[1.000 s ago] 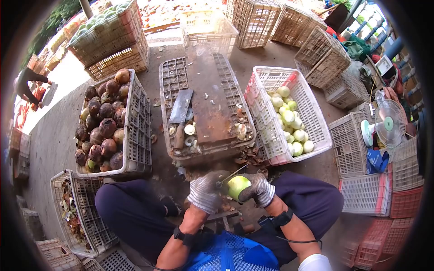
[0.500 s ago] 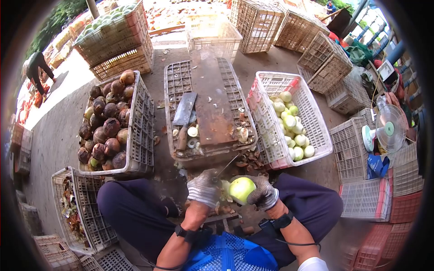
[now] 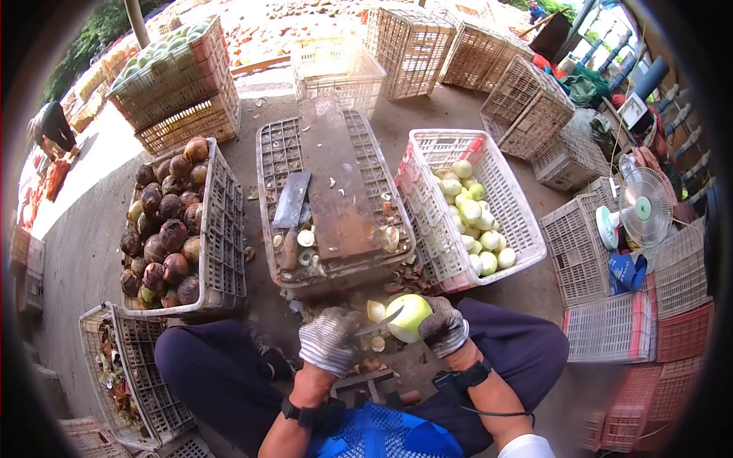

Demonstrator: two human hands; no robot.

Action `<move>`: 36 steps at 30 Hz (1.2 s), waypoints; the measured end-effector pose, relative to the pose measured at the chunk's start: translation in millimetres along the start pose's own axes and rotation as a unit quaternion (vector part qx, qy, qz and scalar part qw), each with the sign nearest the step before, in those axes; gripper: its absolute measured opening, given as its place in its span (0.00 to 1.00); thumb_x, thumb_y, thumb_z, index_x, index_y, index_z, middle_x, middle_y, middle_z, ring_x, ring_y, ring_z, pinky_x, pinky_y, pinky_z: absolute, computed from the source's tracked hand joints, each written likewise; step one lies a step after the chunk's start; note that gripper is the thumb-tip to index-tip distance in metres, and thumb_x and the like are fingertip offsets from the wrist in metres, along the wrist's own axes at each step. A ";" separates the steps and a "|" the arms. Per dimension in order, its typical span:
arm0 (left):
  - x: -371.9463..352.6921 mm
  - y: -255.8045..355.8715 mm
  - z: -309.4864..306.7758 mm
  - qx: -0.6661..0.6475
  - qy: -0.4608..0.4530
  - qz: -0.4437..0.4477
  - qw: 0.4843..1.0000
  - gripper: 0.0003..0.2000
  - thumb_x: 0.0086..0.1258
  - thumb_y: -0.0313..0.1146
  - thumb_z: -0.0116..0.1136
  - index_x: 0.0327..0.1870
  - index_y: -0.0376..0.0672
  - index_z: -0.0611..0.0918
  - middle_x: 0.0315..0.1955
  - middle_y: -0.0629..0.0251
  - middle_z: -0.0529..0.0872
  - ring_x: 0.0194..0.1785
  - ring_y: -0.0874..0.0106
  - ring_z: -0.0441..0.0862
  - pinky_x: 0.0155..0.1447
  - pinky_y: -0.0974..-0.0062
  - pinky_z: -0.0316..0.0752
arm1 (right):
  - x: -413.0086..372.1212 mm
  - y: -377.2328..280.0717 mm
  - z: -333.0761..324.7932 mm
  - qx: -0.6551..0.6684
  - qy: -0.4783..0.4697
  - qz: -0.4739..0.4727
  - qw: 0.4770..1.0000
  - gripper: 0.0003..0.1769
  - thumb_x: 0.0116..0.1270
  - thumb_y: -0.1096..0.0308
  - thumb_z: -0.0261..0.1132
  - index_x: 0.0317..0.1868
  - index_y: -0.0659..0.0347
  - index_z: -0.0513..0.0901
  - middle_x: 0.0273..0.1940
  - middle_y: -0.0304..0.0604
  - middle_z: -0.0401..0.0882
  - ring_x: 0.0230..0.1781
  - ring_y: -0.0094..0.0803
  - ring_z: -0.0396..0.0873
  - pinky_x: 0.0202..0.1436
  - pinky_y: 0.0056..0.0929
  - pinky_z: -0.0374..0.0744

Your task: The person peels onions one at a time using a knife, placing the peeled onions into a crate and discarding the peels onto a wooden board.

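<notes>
My gloved right hand (image 3: 443, 327) grips a pale green peeled fruit (image 3: 407, 315) over my lap. In my gloved left hand (image 3: 328, 341) is a thin knife (image 3: 379, 324), its blade laid against the fruit's left side. A cut slice (image 3: 376, 311) hangs beside the blade. Just ahead stands an upturned crate (image 3: 275, 153) with a brown wooden board (image 3: 336, 183) on it. A cleaver (image 3: 291, 208) and several pale slices lie there too.
A crate of brown unpeeled fruit (image 3: 164, 221) stands to the left. On the right, a white crate (image 3: 504, 183) holds peeled pale fruit. A peel-filled crate (image 3: 122, 366) sits by my left knee. A small fan (image 3: 641, 206) and stacked crates are at right. A person stands far left.
The knife blade has swung down from pointing up and away to lying against the fruit. A slice has come off at the fruit's left. Both hands shifted slightly.
</notes>
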State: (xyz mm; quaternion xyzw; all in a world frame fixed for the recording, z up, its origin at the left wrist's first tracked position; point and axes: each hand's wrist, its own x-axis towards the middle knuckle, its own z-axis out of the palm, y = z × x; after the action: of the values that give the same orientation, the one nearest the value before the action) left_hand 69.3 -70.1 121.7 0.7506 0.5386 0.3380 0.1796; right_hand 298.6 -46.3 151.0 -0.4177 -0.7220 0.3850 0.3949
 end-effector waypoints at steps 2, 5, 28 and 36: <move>-1.8 1.6 0.5 0.046 -0.046 0.018 0.998 0.17 0.46 0.33 0.67 0.41 0.47 0.85 0.31 0.58 0.84 0.33 0.56 0.82 0.34 0.62 0.76 | -2.9 1.0 -1.7 -0.035 -0.019 0.025 0.999 0.16 0.54 0.74 0.66 0.46 0.67 0.82 0.40 0.45 0.84 0.37 0.32 0.82 0.40 0.26 0.80; 0.2 0.7 -0.4 0.098 -0.071 0.041 0.992 0.14 0.49 0.37 0.65 0.38 0.46 0.84 0.31 0.59 0.84 0.31 0.57 0.81 0.32 0.61 0.75 | -14.0 19.9 -2.9 0.041 -0.069 0.124 0.989 0.18 0.53 0.74 0.65 0.46 0.69 0.81 0.40 0.46 0.83 0.37 0.34 0.82 0.41 0.29 0.80; 2.7 -5.4 2.7 0.128 -0.099 0.011 0.987 0.05 0.51 0.32 0.60 0.29 0.45 0.81 0.28 0.58 0.83 0.34 0.57 0.81 0.33 0.58 0.76 | -8.0 25.5 1.4 0.468 -0.134 0.358 0.797 0.35 0.36 0.67 0.72 0.50 0.72 0.81 0.43 0.49 0.85 0.41 0.36 0.83 0.47 0.32 0.81; -1.0 -4.1 -4.8 -0.164 -0.031 -0.184 0.969 0.18 0.50 0.26 0.71 0.44 0.39 0.86 0.33 0.60 0.86 0.37 0.71 0.83 0.43 0.75 0.77 | 15.7 -16.0 -5.7 0.333 -0.155 0.340 0.866 0.40 0.29 0.71 0.76 0.53 0.64 0.81 0.44 0.40 0.85 0.43 0.27 0.80 0.51 0.28 0.78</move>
State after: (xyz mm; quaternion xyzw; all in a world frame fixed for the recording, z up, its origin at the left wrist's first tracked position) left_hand 63.0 -70.0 122.2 0.6090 0.5986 0.3593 0.3765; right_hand 293.6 -36.4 171.3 -0.4153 -0.4163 0.7730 0.2381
